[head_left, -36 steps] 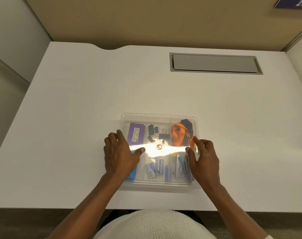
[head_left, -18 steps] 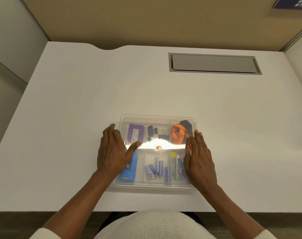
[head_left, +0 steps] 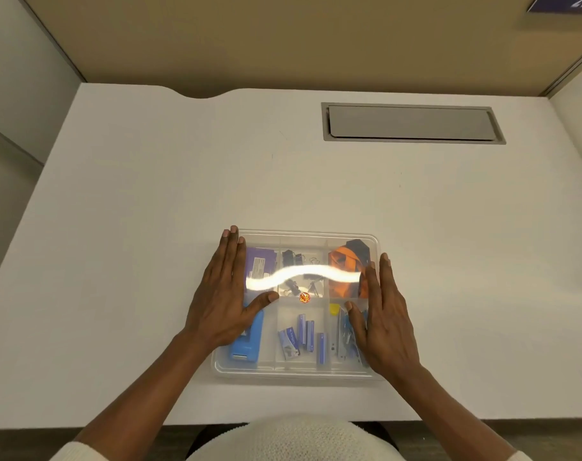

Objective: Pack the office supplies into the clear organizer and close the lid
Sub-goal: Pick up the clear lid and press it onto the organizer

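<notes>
Flat hands (head_left: 224, 301) on organizer lid (head_left: 302, 261)

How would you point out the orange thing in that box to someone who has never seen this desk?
On the white desk sits a clear organizer under a person's two flat hands. Look in its far right compartment, just beyond the right hand fingertips. There lies a bunched orange strap, the only orange item; its neighbours are black clips and blue or purple supplies.

glare band (head_left: 302, 276) blots binder clips, left hand (head_left: 224, 301) hides stapler top; sign (head_left: 568, 3) cropped
</notes>
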Demonstrator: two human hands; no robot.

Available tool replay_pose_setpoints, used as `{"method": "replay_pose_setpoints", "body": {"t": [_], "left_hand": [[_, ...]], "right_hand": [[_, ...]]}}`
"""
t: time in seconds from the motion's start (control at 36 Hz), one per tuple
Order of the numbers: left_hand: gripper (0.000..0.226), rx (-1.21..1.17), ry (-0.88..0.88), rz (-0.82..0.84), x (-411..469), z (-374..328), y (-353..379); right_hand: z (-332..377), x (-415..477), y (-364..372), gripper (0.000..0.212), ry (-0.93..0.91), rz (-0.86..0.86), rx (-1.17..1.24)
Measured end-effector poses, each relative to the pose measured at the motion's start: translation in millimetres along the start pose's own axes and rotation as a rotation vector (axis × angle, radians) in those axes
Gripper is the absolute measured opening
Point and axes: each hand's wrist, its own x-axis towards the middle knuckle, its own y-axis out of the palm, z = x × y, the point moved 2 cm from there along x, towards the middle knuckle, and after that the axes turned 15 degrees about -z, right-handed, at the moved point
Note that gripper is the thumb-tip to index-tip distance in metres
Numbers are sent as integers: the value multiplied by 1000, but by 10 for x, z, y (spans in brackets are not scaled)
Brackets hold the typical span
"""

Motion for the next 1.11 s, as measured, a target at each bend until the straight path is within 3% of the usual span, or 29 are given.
{"method": "replay_pose_setpoints", "body": {"t": [0.36, 0.75, 1.0, 1.11], "left_hand": [[123, 153, 35, -11, 20, -84, 38], [123, 165, 27, -19, 14, -97, 39], [119, 92, -8, -83, 5, -110, 15], [106, 127, 16, -124, -61, -132, 4]], "right_hand": [[113, 304, -108, 80, -108, 61, -249], [94, 530, 143, 102, -128, 42, -243], [121, 521, 146, 100, -144, 32, -281], [111, 493, 150, 96, -165, 27, -229]]}}
